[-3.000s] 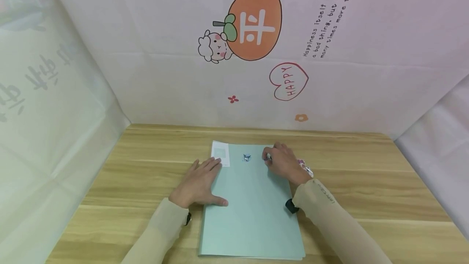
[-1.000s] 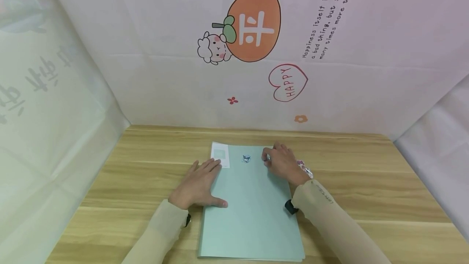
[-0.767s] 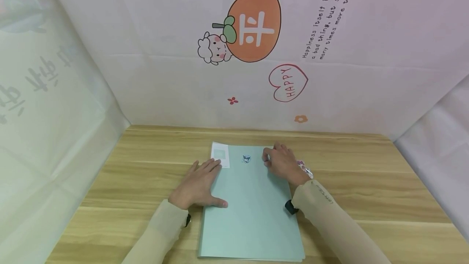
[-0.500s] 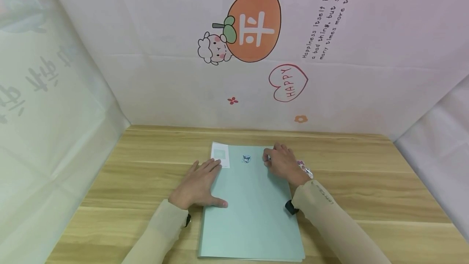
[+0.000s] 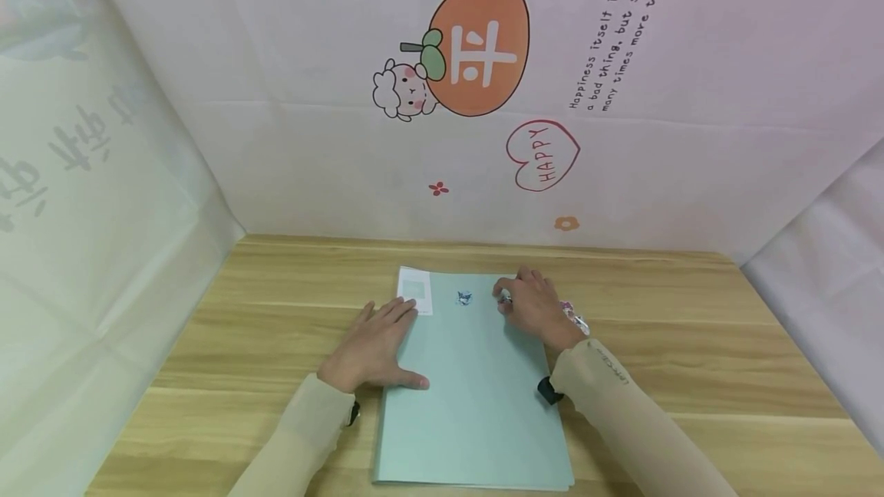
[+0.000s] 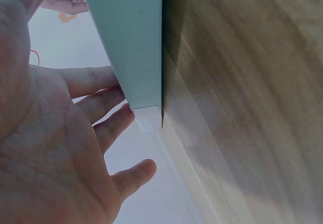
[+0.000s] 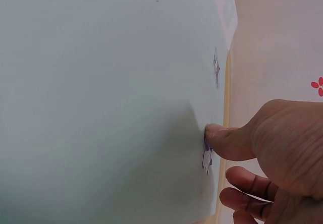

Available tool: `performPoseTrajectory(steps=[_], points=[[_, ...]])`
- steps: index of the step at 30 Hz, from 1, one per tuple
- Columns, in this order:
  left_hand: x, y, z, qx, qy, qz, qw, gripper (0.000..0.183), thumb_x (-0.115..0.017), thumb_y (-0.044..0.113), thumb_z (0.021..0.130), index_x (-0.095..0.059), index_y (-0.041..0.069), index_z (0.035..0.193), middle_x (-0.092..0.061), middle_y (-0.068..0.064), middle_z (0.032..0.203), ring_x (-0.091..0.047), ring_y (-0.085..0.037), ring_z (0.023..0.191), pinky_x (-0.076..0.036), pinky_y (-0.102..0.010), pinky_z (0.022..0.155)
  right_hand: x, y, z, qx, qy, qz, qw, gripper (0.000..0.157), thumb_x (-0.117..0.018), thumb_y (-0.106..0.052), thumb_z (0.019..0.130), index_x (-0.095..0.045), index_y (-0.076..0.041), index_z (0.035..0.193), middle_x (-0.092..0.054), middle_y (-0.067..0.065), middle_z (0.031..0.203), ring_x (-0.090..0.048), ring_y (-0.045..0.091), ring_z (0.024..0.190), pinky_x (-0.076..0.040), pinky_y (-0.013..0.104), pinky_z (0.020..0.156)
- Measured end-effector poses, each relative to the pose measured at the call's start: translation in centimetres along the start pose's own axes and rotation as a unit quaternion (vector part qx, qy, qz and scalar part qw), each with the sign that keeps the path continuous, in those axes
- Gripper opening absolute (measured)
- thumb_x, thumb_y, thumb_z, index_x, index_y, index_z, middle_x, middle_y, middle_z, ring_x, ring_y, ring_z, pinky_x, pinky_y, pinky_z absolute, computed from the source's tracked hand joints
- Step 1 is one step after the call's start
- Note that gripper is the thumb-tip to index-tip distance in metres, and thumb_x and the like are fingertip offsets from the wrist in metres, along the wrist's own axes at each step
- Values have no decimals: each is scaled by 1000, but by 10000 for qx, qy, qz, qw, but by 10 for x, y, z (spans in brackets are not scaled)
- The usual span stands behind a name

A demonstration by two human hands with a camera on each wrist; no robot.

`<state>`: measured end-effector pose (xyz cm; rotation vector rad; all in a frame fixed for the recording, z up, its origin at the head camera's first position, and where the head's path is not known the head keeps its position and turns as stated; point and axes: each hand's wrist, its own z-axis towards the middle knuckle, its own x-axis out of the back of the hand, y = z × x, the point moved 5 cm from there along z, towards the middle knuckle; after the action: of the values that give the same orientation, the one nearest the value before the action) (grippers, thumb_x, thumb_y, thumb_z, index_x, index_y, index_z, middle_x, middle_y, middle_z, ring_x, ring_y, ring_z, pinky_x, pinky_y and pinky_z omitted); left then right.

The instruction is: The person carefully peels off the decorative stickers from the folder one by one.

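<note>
A pale green file folder lies flat on the wooden table, a white label at its top left corner. My left hand rests spread along its left edge, fingertips on the label and thumb on the cover. At the upper right of the cover, my right hand presses a small cartoon sticker with the thumb. In the right wrist view its other visible fingers are bent loosely, apart from the sticker. Another blue cartoon sticker is on the cover, between label and right hand.
Several more stickers lie on the table just right of the right hand, partly hidden by the wrist. Behind the table hangs a white printed cloth, with more white cloth at both sides.
Both hands and the folder stay in nearly the same place. The right thumb and fingers have shifted slightly, so more of the sticker under them shows.
</note>
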<state>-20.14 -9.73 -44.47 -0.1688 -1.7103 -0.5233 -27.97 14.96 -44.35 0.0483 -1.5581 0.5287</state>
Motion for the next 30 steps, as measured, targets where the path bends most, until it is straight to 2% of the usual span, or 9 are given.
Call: performPoseTrajectory(steps=[6, 9, 30], points=[[1, 0, 1, -8, 34, -42, 10000, 112, -82, 68, 70, -43, 4, 153, -36, -9, 162, -27, -29, 151, -18, -60, 121, 0, 0, 0, 38, 23, -46, 10000, 8, -77, -12, 90, -74, -15, 96, -52, 6, 95, -46, 28, 91, -39, 43, 78], [1, 0, 1, -17, 41, -62, 10000, 112, -83, 67, 70, -43, 3, 153, -36, -9, 162, -27, -30, 151, -17, -61, 121, 0, 0, 0, 22, -24, -82, 10000, 6, -76, -13, 91, -72, -15, 95, -51, 6, 95, -45, 28, 91, -38, 43, 78], [0, 0, 0, -41, 59, -90, 9999, 113, -83, 67, 69, -43, 3, 153, -36, -9, 161, -28, -30, 151, -18, -61, 120, 0, 1, -2, 81, 27, -30, 10000, 11, -76, -9, 88, -66, -15, 86, -50, 5, 91, -44, 28, 89, -36, 43, 77]])
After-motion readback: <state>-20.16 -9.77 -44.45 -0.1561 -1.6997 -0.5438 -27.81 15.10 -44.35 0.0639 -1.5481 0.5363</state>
